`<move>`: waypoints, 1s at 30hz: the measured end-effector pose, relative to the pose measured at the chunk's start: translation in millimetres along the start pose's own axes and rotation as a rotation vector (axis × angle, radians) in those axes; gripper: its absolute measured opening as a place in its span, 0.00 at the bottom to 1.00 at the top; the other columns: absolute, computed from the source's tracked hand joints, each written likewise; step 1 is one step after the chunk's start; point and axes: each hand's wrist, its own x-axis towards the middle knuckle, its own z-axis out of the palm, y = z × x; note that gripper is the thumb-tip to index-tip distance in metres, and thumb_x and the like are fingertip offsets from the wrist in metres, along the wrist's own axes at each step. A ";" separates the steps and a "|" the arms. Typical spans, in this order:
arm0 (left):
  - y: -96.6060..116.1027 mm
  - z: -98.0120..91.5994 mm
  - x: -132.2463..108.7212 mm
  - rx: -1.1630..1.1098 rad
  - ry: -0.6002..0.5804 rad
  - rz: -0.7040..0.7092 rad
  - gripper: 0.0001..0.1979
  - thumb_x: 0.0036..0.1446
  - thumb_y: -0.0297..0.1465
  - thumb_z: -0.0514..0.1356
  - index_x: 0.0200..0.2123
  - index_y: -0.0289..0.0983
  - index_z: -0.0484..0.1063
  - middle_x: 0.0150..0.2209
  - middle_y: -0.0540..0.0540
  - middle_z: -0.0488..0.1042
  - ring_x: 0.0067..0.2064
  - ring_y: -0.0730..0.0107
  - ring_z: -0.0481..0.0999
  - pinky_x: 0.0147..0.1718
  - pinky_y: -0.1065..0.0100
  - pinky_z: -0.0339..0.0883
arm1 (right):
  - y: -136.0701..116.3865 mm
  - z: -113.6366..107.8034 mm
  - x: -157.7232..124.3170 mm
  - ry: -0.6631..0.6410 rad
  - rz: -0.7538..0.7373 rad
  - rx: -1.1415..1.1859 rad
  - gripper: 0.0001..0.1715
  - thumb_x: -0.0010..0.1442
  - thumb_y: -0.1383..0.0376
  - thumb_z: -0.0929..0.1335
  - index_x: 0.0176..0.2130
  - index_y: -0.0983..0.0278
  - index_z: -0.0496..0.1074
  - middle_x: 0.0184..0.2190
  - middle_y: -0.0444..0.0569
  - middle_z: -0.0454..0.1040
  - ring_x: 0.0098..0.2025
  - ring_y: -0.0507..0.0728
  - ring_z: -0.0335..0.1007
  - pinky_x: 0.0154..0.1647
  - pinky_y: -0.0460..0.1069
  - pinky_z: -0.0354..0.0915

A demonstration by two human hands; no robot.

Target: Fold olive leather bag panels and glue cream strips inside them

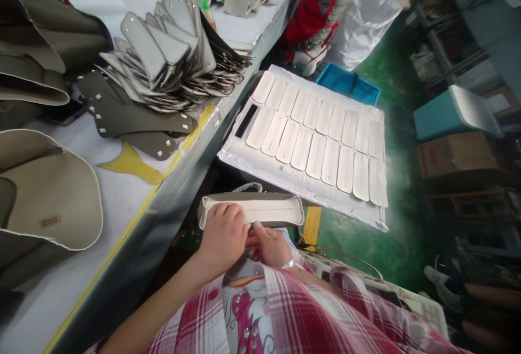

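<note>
Left hand (223,237) and right hand (269,246) both grip the grey leather piece (268,210) (beside the workbench (118,199)).

Left: the table edge (171,202) runs just beside the left hand (223,234) and walls that side.
Ahead: the board of pale strips (260,166) lies near the held grey piece (264,208), with a narrow dark gap between.
Tabletop: the heap of grey tabs (171,55) and the beige panel (49,191) crowd it; a bare white band follows the edge.
Right: open green floor (391,245) lies past the right hand (266,245).
Far end: the blue bin (345,80) stands beyond the board.
</note>
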 end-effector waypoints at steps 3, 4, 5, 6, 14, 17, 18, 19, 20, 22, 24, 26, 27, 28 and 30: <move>-19.3 -8.2 -7.1 -0.036 0.010 0.055 0.07 0.53 0.31 0.58 0.35 0.35 0.67 0.39 0.42 0.68 0.42 0.59 0.66 0.43 0.58 0.62 | 0.4 5.5 0.4 -0.007 0.024 0.015 0.25 0.48 0.45 0.66 0.24 0.66 0.69 0.18 0.47 0.73 0.11 0.48 0.60 0.11 0.43 0.56; -27.0 -11.0 -10.3 -0.041 0.008 0.083 0.09 0.52 0.32 0.59 0.37 0.35 0.67 0.41 0.42 0.68 0.43 0.59 0.66 0.45 0.58 0.61 | 1.0 6.9 1.0 -0.001 0.025 0.014 0.25 0.48 0.45 0.66 0.25 0.66 0.69 0.18 0.48 0.74 0.11 0.48 0.60 0.11 0.43 0.56; -34.6 -13.4 -13.4 -0.041 0.001 0.115 0.09 0.52 0.32 0.59 0.37 0.35 0.67 0.42 0.42 0.68 0.45 0.59 0.66 0.47 0.57 0.59 | 1.9 8.2 1.8 0.005 0.025 0.011 0.26 0.48 0.45 0.66 0.24 0.66 0.69 0.18 0.48 0.73 0.11 0.48 0.59 0.11 0.43 0.56; -41.5 -15.2 -16.2 -0.039 -0.006 0.148 0.08 0.53 0.33 0.59 0.36 0.36 0.68 0.42 0.43 0.69 0.45 0.59 0.66 0.50 0.56 0.57 | 2.8 9.5 2.7 0.007 0.022 0.011 0.26 0.48 0.45 0.66 0.24 0.66 0.69 0.18 0.48 0.74 0.12 0.48 0.60 0.11 0.43 0.56; -55.0 -10.9 -21.9 -0.134 0.085 0.098 0.06 0.57 0.29 0.53 0.31 0.38 0.70 0.39 0.47 0.72 0.45 0.64 0.66 0.57 0.49 0.44 | 2.4 24.9 5.8 0.014 0.044 0.001 0.27 0.48 0.44 0.66 0.24 0.66 0.69 0.17 0.47 0.73 0.11 0.48 0.59 0.10 0.43 0.56; -52.0 -7.2 -22.0 -0.176 0.102 0.021 0.05 0.56 0.27 0.53 0.30 0.37 0.68 0.39 0.45 0.70 0.46 0.61 0.65 0.56 0.50 0.48 | 0.7 32.3 4.5 0.027 0.063 -0.009 0.28 0.48 0.43 0.65 0.25 0.67 0.69 0.17 0.47 0.73 0.11 0.48 0.59 0.09 0.43 0.56; -51.5 -6.2 -22.3 -0.186 0.110 0.001 0.05 0.55 0.27 0.53 0.30 0.36 0.68 0.39 0.44 0.70 0.46 0.61 0.65 0.55 0.50 0.50 | 0.5 34.6 4.0 0.029 0.055 -0.008 0.29 0.49 0.43 0.65 0.25 0.67 0.69 0.17 0.47 0.73 0.11 0.48 0.60 0.09 0.43 0.55; -51.2 -5.3 -22.7 -0.195 0.115 -0.014 0.05 0.55 0.27 0.53 0.30 0.36 0.68 0.39 0.44 0.69 0.46 0.60 0.65 0.55 0.50 0.51 | 0.4 36.8 3.5 0.028 0.045 -0.006 0.29 0.49 0.43 0.65 0.25 0.68 0.69 0.17 0.47 0.73 0.11 0.48 0.60 0.10 0.42 0.55; -51.2 -4.5 -23.1 -0.202 0.121 -0.025 0.04 0.55 0.27 0.53 0.30 0.36 0.67 0.39 0.44 0.69 0.46 0.60 0.65 0.54 0.50 0.51 | 0.3 38.8 3.0 0.025 0.036 -0.005 0.29 0.49 0.43 0.65 0.25 0.68 0.69 0.17 0.47 0.73 0.11 0.48 0.60 0.10 0.42 0.56; -51.5 -3.2 -23.6 -0.210 0.121 -0.046 0.04 0.54 0.27 0.53 0.30 0.36 0.67 0.40 0.44 0.68 0.46 0.60 0.64 0.54 0.50 0.51 | 0.1 42.8 2.5 0.015 0.029 -0.008 0.29 0.50 0.43 0.64 0.25 0.68 0.69 0.17 0.48 0.73 0.11 0.48 0.60 0.10 0.42 0.56; -52.1 -2.2 -23.2 -0.213 0.121 -0.060 0.03 0.54 0.26 0.53 0.29 0.36 0.66 0.40 0.44 0.68 0.45 0.60 0.64 0.54 0.50 0.52 | -0.5 46.7 2.9 0.011 0.035 -0.025 0.28 0.51 0.44 0.64 0.25 0.68 0.69 0.17 0.47 0.72 0.12 0.48 0.61 0.11 0.42 0.56; -52.7 -1.6 -22.1 -0.215 0.125 -0.071 0.02 0.53 0.26 0.54 0.29 0.36 0.65 0.39 0.44 0.68 0.44 0.60 0.65 0.53 0.50 0.53 | -1.2 50.9 4.5 0.002 0.037 -0.047 0.27 0.53 0.45 0.63 0.25 0.67 0.69 0.17 0.48 0.72 0.12 0.49 0.61 0.11 0.43 0.56; -53.2 -1.4 -21.5 -0.216 0.128 -0.073 0.02 0.53 0.26 0.54 0.28 0.36 0.65 0.39 0.44 0.68 0.44 0.60 0.65 0.52 0.50 0.54 | -1.4 53.0 5.8 -0.005 0.046 -0.059 0.27 0.54 0.46 0.63 0.24 0.67 0.69 0.16 0.48 0.72 0.11 0.49 0.61 0.10 0.43 0.56; -53.8 -1.2 -20.9 -0.217 0.130 -0.076 0.02 0.53 0.26 0.54 0.28 0.36 0.64 0.39 0.44 0.68 0.44 0.60 0.65 0.51 0.51 0.55 | -1.4 55.2 7.2 -0.012 0.054 -0.073 0.27 0.55 0.46 0.62 0.24 0.66 0.69 0.16 0.48 0.72 0.11 0.49 0.60 0.10 0.43 0.55; -55.8 -0.8 -20.4 -0.224 0.136 -0.078 0.03 0.52 0.26 0.54 0.27 0.36 0.63 0.38 0.44 0.67 0.43 0.60 0.65 0.50 0.51 0.57 | -0.5 59.2 10.4 -0.019 0.064 -0.112 0.28 0.57 0.47 0.60 0.22 0.66 0.68 0.16 0.49 0.72 0.11 0.49 0.60 0.10 0.43 0.55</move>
